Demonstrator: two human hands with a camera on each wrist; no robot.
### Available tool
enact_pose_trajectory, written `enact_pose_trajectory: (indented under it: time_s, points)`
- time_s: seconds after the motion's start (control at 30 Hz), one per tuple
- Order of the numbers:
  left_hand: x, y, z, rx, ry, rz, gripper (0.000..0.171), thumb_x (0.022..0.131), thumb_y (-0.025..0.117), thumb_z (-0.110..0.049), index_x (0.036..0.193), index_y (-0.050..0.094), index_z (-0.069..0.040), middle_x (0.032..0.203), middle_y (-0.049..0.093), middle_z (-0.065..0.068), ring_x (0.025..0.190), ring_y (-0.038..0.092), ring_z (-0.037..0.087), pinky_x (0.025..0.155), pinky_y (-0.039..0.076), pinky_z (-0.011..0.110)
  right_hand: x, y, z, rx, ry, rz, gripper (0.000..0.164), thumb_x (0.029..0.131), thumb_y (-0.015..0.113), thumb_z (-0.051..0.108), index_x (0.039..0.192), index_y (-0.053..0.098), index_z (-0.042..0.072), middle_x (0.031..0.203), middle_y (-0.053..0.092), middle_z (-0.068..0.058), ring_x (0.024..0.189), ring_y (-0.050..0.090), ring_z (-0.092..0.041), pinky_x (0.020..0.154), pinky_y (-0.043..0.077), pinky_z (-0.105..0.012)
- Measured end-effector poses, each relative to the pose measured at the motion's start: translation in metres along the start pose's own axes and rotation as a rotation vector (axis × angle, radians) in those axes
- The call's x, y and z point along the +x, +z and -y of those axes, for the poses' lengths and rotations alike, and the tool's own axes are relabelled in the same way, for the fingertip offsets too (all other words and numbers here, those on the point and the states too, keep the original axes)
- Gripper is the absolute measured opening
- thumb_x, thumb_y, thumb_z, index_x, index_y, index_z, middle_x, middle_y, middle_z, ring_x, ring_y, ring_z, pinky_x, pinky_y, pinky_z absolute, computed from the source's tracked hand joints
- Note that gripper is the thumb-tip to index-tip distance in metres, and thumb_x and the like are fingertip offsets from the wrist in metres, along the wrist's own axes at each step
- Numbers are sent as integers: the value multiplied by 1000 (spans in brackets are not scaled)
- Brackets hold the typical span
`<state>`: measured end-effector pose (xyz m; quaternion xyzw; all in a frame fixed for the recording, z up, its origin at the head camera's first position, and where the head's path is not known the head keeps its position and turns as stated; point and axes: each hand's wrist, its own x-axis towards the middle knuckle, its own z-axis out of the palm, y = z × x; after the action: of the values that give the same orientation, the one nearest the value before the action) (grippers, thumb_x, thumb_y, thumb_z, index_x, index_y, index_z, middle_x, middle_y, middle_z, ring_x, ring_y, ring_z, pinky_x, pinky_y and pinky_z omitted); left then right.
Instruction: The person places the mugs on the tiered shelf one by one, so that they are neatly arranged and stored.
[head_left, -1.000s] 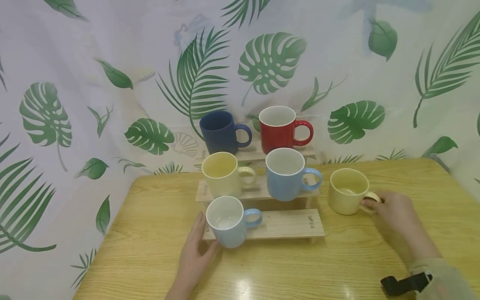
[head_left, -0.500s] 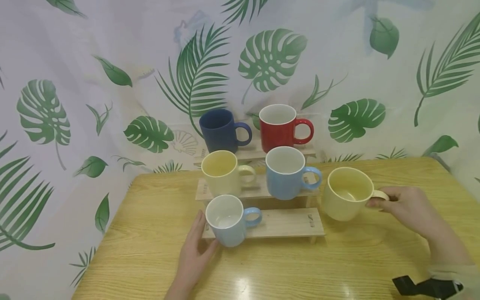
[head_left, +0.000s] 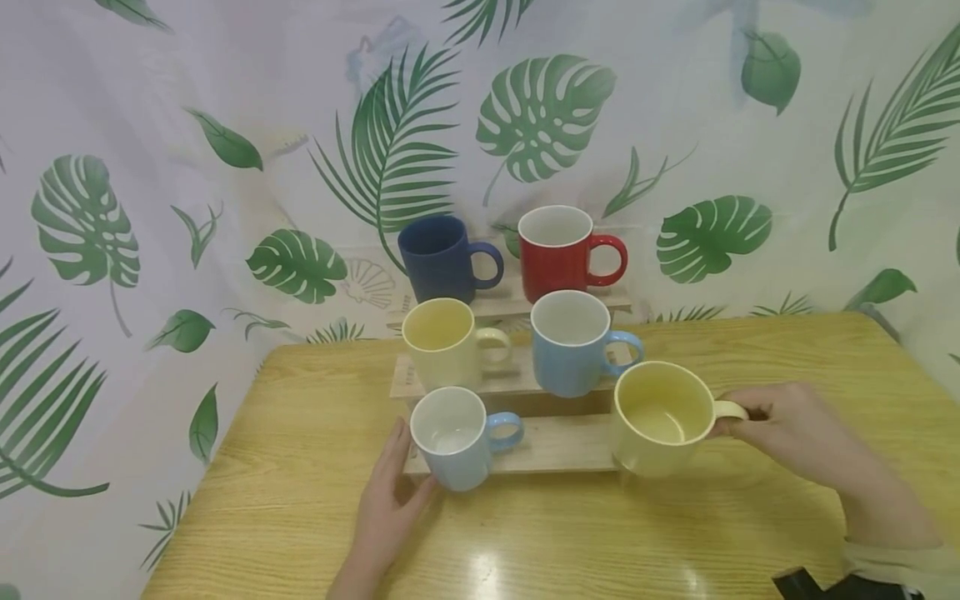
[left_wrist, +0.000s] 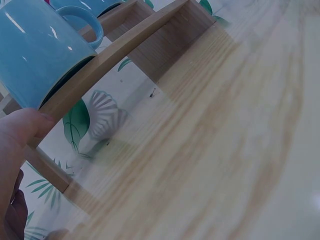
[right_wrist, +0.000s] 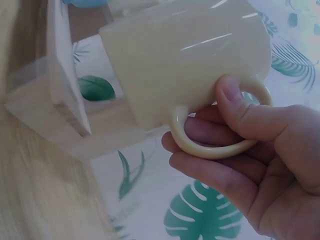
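A yellow mug (head_left: pixel 641 454) hangs tilted at the right end of the wooden stepped rack's lowest step (head_left: pixel 566 446). My right hand (head_left: pixel 798 433) holds it by the handle, and in the right wrist view the thumb and fingers (right_wrist: pixel 212 175) close round that handle. On the left end of the same step stands a light blue mug (head_left: pixel 459 454), handle to the right. My left hand (head_left: pixel 386 508) grips the step's left end beside this mug; the left wrist view has its thumb (left_wrist: pixel 25 125) against the step's front edge, just under the mug's base.
On the middle step stand another yellow mug (head_left: pixel 442 354) and a blue mug (head_left: pixel 570 358). Above them, on the top step, are a dark blue mug (head_left: pixel 435 262) and a red mug (head_left: pixel 555 267). A leaf-patterned cloth (head_left: pixel 420 108) hangs behind the wooden table (head_left: pixel 300 467).
My right hand has lifted the yellow mug off the table and carried it left and nearer, over the lowest step's right end. The left hand stays in place.
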<state>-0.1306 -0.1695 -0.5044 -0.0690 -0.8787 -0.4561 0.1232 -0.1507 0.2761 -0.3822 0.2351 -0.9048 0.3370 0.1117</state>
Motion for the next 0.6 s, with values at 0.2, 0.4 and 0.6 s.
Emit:
enact_pose_trajectory:
  time_s: [0.2, 0.4, 0.6]
  points:
    - [0, 0, 0, 7, 8, -2, 76, 86, 68, -43, 150, 32, -24, 157, 22, -2, 141, 23, 25, 112, 20, 54, 9, 25, 13, 74, 0, 30, 10, 78, 77, 11, 80, 75, 20, 73, 68, 18, 60, 50, 1, 50, 44, -19]
    - [0, 0, 0, 7, 20, -6, 75, 86, 69, -41, 149, 33, -24, 156, 22, -3, 141, 23, 24, 112, 21, 54, 14, 48, 20, 124, 57, 27, 6, 77, 78, 14, 75, 73, 16, 65, 62, 16, 57, 43, 1, 47, 39, -19]
    - [0, 0, -1, 9, 9, -2, 75, 86, 69, -40, 149, 33, -23, 156, 22, -4, 141, 23, 25, 112, 21, 54, 16, 62, 22, 178, 60, -11, 10, 77, 78, 12, 72, 70, 14, 59, 53, 14, 52, 37, 0, 41, 32, -19]
